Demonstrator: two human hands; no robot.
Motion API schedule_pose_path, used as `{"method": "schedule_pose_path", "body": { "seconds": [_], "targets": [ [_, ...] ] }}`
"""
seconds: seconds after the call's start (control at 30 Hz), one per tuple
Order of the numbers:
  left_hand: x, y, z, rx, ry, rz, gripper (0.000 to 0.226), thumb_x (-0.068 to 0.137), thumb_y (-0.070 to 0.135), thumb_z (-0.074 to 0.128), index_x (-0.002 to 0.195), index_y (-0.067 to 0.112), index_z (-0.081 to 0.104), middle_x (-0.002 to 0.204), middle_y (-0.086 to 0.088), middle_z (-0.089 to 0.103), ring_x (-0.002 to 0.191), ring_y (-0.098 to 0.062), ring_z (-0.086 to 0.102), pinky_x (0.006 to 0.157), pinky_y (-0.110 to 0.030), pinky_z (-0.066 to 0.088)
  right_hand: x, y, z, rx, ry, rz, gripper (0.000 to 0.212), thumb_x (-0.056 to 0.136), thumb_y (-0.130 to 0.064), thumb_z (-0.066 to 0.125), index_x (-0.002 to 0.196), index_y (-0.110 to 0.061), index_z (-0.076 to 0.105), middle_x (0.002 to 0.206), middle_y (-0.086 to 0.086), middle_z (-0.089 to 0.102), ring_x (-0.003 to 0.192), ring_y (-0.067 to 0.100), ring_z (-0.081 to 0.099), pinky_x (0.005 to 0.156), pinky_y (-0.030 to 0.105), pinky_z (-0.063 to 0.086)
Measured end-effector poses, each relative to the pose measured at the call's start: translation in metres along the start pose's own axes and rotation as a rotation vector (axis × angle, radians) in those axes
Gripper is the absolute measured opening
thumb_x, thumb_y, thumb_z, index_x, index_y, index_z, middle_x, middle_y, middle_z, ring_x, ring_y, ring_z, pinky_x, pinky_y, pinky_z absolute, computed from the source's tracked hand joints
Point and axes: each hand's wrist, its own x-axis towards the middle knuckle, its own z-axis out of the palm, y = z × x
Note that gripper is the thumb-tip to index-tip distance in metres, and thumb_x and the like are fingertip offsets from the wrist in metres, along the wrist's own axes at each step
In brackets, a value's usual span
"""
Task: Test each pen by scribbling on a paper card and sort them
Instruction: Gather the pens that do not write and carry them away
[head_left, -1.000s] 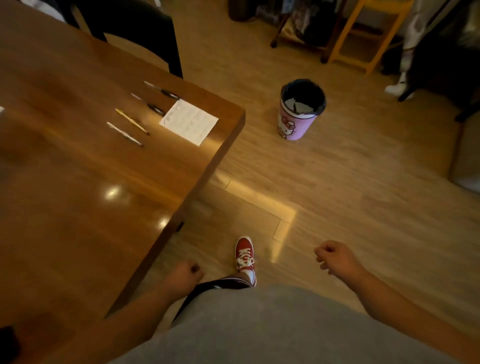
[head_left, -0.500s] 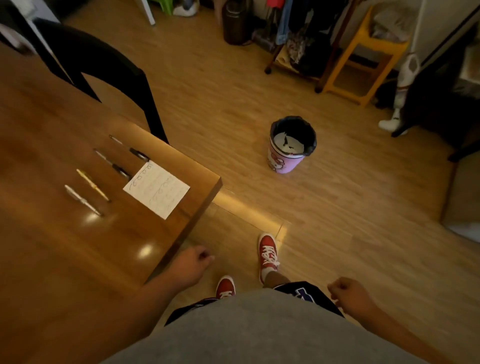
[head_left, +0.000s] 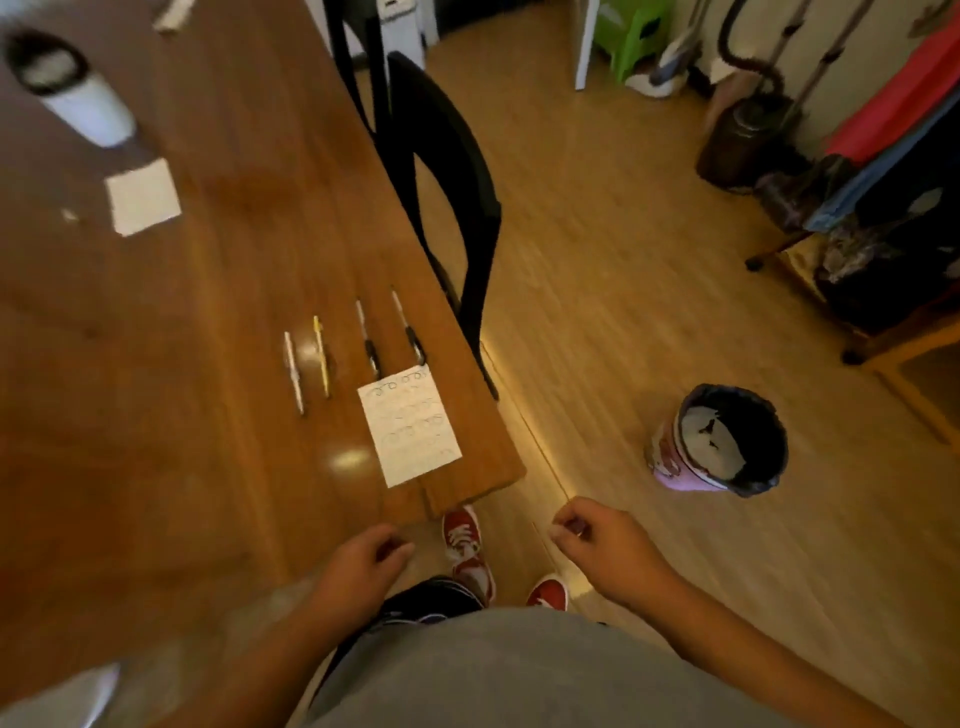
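While my left hand (head_left: 363, 564) and right hand (head_left: 597, 545) hang loosely curled and empty, the scribbled white paper card (head_left: 409, 425) now lies nearer, four slim pens (head_left: 322, 356) just beyond it on the brown wooden table (head_left: 156, 415).

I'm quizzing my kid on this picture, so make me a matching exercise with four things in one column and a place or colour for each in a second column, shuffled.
Things:
1. yellow pen
2. scribbled paper card
3. trash bin
4. black chair

Places:
A. on the floor, right of the table
B. pushed against the table's far right edge
C. on the table, second from left in the row of four pens
D. near the table's corner, just below the two black-gripped pens

Pairs: 1-C, 2-D, 3-A, 4-B
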Motion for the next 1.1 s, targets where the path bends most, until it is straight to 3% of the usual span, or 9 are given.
{"method": "schedule_pose_path", "body": {
  "seconds": [0.13, 0.37, 0.47, 0.6, 0.67, 0.8, 0.93, 1.1],
  "targets": [
    [0.005, 0.009, -0.02, -0.139, 0.098, -0.034, 0.006, 0.094, 0.033, 0.058, 0.093, 0.035, 0.064, 0.086, 0.007, 0.068, 0.078, -0.003, 0.064, 0.069, -0.02, 0.051, 0.051, -0.055, -0.001, -0.052, -0.118, -0.133, 0.004, 0.092, -0.034, 0.065, 0.089, -0.037, 0.065, 0.084, -0.014, 0.067, 0.081, 0.004, 0.063, 0.075, 0.025, 0.055],
    [0.056, 0.022, -0.075, -0.234, 0.217, -0.08, 0.008, 0.094, 0.039, 0.056, 0.099, 0.037, 0.062, 0.095, 0.015, 0.064, 0.087, -0.003, 0.062, 0.068, -0.017, 0.048, 0.135, -0.133, 0.015, -0.145, -0.231, -0.19, 0.01, 0.095, -0.039, 0.059, 0.1, -0.033, 0.065, 0.097, -0.015, 0.066, 0.09, 0.006, 0.062, 0.074, 0.021, 0.054],
    [0.091, 0.034, -0.097, -0.246, 0.241, -0.084, 0.003, 0.095, 0.038, 0.057, 0.096, 0.038, 0.059, 0.093, 0.014, 0.064, 0.083, -0.002, 0.063, 0.062, -0.017, 0.052, 0.171, -0.158, 0.017, -0.175, -0.181, -0.184, 0.015, 0.095, -0.037, 0.059, 0.104, -0.028, 0.065, 0.103, -0.011, 0.066, 0.092, 0.006, 0.061, 0.077, 0.025, 0.056],
    [0.153, 0.056, -0.125, -0.125, 0.325, -0.088, 0.011, 0.094, 0.041, 0.057, 0.095, 0.029, 0.059, 0.083, 0.012, 0.059, 0.075, -0.003, 0.059, 0.061, -0.026, 0.055, 0.224, -0.187, 0.018, -0.232, -0.021, -0.13, 0.016, 0.093, -0.04, 0.059, 0.096, -0.025, 0.064, 0.086, -0.007, 0.066, 0.078, 0.01, 0.064, 0.073, 0.039, 0.06],
    [0.181, 0.065, -0.134, -0.014, 0.376, -0.091, 0.019, 0.092, 0.045, 0.057, 0.095, 0.027, 0.056, 0.077, 0.012, 0.054, 0.07, -0.004, 0.055, 0.057, -0.025, 0.048, 0.246, -0.197, 0.021, -0.284, 0.048, -0.116, 0.018, 0.092, -0.042, 0.059, 0.094, -0.024, 0.063, 0.082, -0.006, 0.065, 0.074, 0.012, 0.063, 0.07, 0.041, 0.059],
    [0.219, 0.072, -0.144, 0.17, 0.411, -0.158, 0.03, 0.09, 0.055, 0.054, 0.096, 0.026, 0.051, 0.072, 0.009, 0.055, 0.063, -0.005, 0.052, 0.047, -0.022, 0.029, 0.274, -0.21, 0.031, -0.409, 0.123, -0.105, 0.021, 0.09, -0.046, 0.059, 0.091, -0.025, 0.06, 0.076, -0.006, 0.061, 0.069, 0.013, 0.061, 0.065, 0.04, 0.058],
    [0.234, 0.071, -0.144, 0.218, 0.382, -0.203, 0.031, 0.091, 0.05, 0.055, 0.102, 0.022, 0.051, 0.08, 0.004, 0.059, 0.071, -0.014, 0.059, 0.054, -0.028, 0.047, 0.287, -0.215, 0.041, -0.519, 0.156, -0.122, 0.024, 0.091, -0.046, 0.058, 0.093, -0.023, 0.059, 0.077, -0.005, 0.061, 0.069, 0.015, 0.059, 0.059, 0.033, 0.054],
    [0.235, 0.071, -0.145, 0.243, 0.371, -0.184, 0.019, 0.095, 0.034, 0.053, 0.103, 0.016, 0.057, 0.087, -0.002, 0.063, 0.077, -0.019, 0.061, 0.056, -0.029, 0.043, 0.292, -0.218, 0.045, -0.584, 0.143, -0.143, 0.018, 0.092, -0.037, 0.058, 0.094, -0.019, 0.058, 0.083, 0.0, 0.062, 0.071, 0.017, 0.058, 0.054, 0.029, 0.043]
  ]
}}
